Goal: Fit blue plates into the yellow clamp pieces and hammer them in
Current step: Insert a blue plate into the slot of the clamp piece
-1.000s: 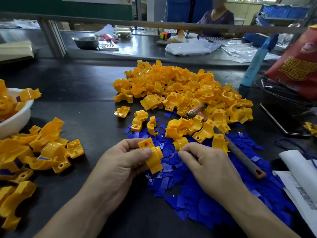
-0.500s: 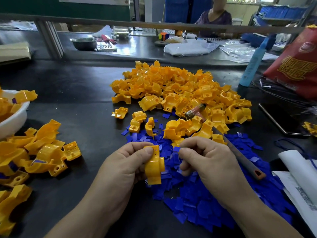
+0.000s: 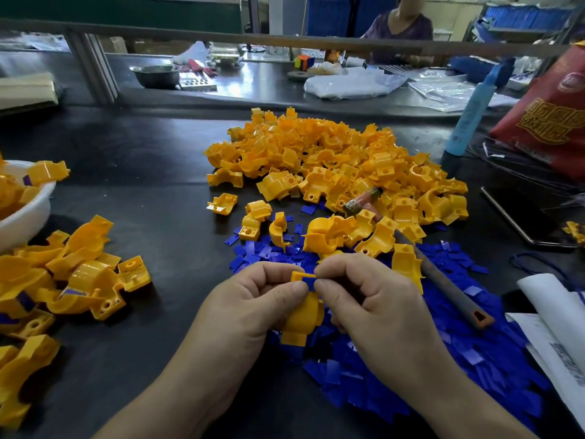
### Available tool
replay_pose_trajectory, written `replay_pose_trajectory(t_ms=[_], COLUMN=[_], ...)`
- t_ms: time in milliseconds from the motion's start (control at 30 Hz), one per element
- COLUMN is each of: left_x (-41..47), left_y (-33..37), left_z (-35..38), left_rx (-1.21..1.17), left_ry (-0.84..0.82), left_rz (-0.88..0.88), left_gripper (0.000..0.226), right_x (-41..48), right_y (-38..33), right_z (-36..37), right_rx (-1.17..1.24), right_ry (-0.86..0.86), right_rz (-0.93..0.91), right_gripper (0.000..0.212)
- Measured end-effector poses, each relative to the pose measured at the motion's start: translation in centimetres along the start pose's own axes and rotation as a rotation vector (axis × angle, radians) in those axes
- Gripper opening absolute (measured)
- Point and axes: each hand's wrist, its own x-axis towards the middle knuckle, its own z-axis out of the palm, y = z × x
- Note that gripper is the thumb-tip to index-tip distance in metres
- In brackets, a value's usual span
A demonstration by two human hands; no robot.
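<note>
Yellow moulded plastic clamp piece [image 3: 302,315] held in the curled grip of the left hand [image 3: 253,312], just above a spread of loose blue plastic plates [image 3: 395,375] on the dark counter [image 3: 152,191]. Small flat blue plate [image 3: 308,282] pinched between right hand [image 3: 373,305] thumb and forefinger, at the slot in the clamp's top end. Step in hand, apparently: seating the plate. Next: push it in squarely, then reach for the grey-handled hammer [image 3: 443,286] lying just right, head against the far heap of yellow clamps [image 3: 332,163].
</note>
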Motion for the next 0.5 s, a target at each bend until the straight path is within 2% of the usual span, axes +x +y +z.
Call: replay_pose_trajectory(t_ms=[100,267,367,500], left_x=[0.0,-0.18,-0.28,-0.35], left_y=[0.07,0.17,0.17,0.29], left_z=[0.13,0.21,0.11,0.04], left_rx=[0.017,0.013,0.023,0.008], left_ry=[0.004,-0.011,-0.006,-0.01], left_rz=[-0.008,-0.016,-0.016,-0.02], left_gripper=[0.042,0.04,0.042,0.037], right_x=[-0.04,-0.03,-0.04,-0.04], right_y=[0.11,0.11,-0.03,-0.08], right_z=[0.22,0.2,0.29,0.29], right_rx=[-0.118,-0.163,-0.113,0.064], right_ry=[0.041,0.072,0.062,-0.042], right_rz=[-0.123,-0.244,-0.161,0.077], right_gripper=[0.013,0.012,0.012,0.019])
